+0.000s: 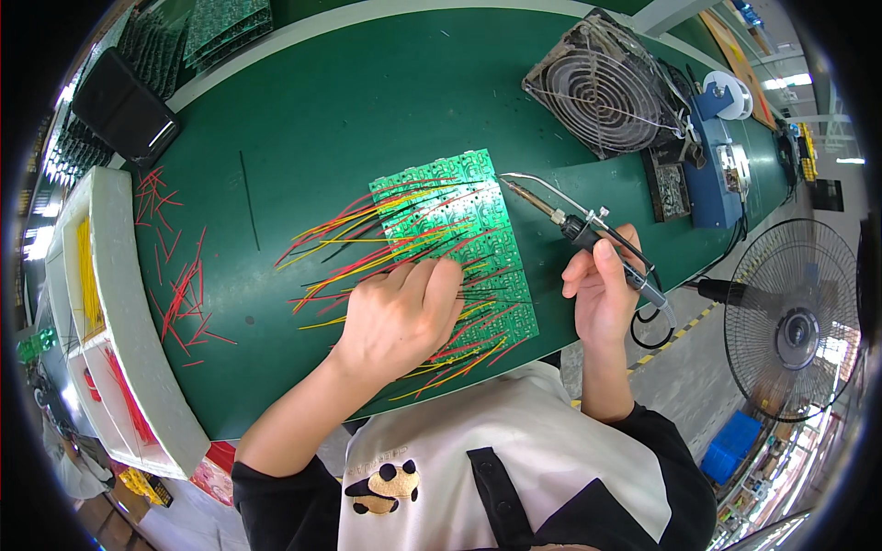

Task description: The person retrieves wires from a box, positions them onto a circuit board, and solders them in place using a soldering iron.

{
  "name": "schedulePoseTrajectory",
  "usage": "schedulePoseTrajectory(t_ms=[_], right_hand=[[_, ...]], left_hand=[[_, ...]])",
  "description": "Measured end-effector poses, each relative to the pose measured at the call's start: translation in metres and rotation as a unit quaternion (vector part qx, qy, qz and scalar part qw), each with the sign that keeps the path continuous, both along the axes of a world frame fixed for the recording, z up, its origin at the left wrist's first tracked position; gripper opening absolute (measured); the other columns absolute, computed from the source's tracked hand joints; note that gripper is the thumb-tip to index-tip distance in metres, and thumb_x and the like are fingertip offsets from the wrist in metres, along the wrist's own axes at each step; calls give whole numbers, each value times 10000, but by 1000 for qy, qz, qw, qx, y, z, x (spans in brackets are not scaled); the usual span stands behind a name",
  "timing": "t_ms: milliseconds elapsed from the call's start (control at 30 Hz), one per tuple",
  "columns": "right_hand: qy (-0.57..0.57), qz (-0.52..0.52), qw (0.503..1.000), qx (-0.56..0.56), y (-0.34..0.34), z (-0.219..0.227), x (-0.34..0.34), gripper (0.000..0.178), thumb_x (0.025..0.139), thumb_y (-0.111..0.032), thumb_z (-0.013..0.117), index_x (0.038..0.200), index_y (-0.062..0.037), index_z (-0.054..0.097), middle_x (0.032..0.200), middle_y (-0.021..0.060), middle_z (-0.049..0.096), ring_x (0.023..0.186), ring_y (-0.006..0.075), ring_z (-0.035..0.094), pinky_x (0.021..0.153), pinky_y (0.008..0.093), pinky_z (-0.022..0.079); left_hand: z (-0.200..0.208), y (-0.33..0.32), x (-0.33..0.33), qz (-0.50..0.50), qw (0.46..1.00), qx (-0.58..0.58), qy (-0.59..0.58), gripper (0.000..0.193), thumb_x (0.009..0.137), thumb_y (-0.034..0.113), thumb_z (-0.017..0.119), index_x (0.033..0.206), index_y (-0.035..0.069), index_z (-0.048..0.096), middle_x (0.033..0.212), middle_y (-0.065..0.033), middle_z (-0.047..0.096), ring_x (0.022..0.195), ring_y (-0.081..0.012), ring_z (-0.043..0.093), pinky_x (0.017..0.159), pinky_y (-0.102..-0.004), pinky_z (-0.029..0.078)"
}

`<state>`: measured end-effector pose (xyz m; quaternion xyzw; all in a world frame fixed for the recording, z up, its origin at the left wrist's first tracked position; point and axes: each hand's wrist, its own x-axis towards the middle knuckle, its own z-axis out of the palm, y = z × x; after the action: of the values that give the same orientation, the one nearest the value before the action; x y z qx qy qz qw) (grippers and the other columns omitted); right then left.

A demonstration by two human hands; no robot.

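A green circuit board panel [510, 266] lies on the green table, with rows of red, yellow and black wires [335, 220] sticking out toward the left. Over the board's left side rests my left hand [404, 308], its fingers curled and closed. Its fingertips are turned down among the wires, so whatever they pinch is hidden. My right hand [606, 285] grips a soldering iron [571, 228] to the right of the board. A thin curved metal feed tube [551, 187] runs along the iron, and both tips point at the board's upper right edge without clearly touching it.
Loose red wires [188, 294] and one black wire [249, 202] lie at left, beside a white foam box [175, 404] of sorted wires. A square fan [602, 101] and a blue solder feeder [712, 174] stand at the back right. A round fan [796, 321] is beyond the table's right edge.
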<state>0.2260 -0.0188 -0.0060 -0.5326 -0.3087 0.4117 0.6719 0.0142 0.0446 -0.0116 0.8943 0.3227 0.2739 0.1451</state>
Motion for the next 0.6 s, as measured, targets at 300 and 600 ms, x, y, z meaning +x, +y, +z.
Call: schedulePoseTrajectory(t_ms=[300, 600], right_hand=[[-8, 10, 1000, -4, 0, 0, -2, 194, 870, -149, 575, 829, -43, 418, 595, 156, 584, 407, 161, 515, 409, 242, 438], [13, -37, 999, 18, -4, 0, 0, 175, 881, -149, 563, 847, -45, 426, 579, 125, 567, 402, 132, 483, 405, 224, 403]], left_hand=[[-2, -1, -1, -1, 1000, 10, 8, 183, 657, -11, 649, 734, 58, 497, 593, -29, 539, 485, -165, 556, 406, -285, 436], [4, 1, -3, -16, 1000, 18, 12, 167, 666, -18, 637, 762, 46, 515, 637, -53, 552, 523, -176, 567, 427, -295, 440]])
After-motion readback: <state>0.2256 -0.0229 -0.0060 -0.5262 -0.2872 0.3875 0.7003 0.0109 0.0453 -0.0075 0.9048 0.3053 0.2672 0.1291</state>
